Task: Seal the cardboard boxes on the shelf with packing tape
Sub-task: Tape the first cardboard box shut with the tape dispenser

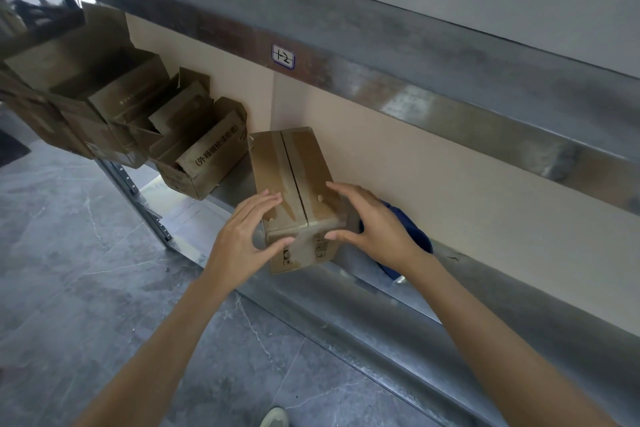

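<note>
A small closed cardboard box (294, 163) stands at the front edge of the metal shelf (346, 308). Clear tape runs along its top seam and down over the near face. My left hand (242, 236) rests on the box's near left corner, fingers flat on the top and thumb against the front face. My right hand (374, 222) lies on the near right side, fingers stretched over the top and thumb touching the tape on the front face. A blue object (415, 239) lies behind my right hand, mostly hidden.
Several open cardboard boxes (194, 156) with raised flaps crowd the shelf to the left. A steel beam (381, 80) with a numbered label (283, 56) hangs low above. Beige board backs the shelf. Grey stone floor (69, 253) and a shoe (275, 418) lie below.
</note>
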`<state>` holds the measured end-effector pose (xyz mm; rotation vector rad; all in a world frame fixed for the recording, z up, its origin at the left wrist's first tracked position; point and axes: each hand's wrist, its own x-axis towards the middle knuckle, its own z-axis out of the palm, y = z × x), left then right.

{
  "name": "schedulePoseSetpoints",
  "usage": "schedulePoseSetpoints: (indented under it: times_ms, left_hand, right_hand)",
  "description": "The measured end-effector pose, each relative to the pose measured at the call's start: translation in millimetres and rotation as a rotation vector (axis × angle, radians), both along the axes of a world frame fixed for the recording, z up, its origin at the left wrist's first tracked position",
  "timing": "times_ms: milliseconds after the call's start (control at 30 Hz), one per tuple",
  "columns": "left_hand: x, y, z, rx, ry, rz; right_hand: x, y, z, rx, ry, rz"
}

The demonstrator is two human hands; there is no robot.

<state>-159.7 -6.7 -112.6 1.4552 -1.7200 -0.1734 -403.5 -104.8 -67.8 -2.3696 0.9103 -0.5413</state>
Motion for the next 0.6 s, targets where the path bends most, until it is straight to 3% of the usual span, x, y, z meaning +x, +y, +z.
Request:
schedulePoseSetpoints:
  times_ms: [333, 600]
  left_hand:
    - [5.2, 0.3, 0.0, 0.029, 0.067, -0.001]
    - [-16.9, -1.2, 8.4, -0.026, 0.068, 0.272]
  right_hand:
    - [10.9, -11.3, -11.8, -0.082, -0.020, 0.006]
    - [21.0, -4.6, -10.6, -0.081, -0.088, -0.081]
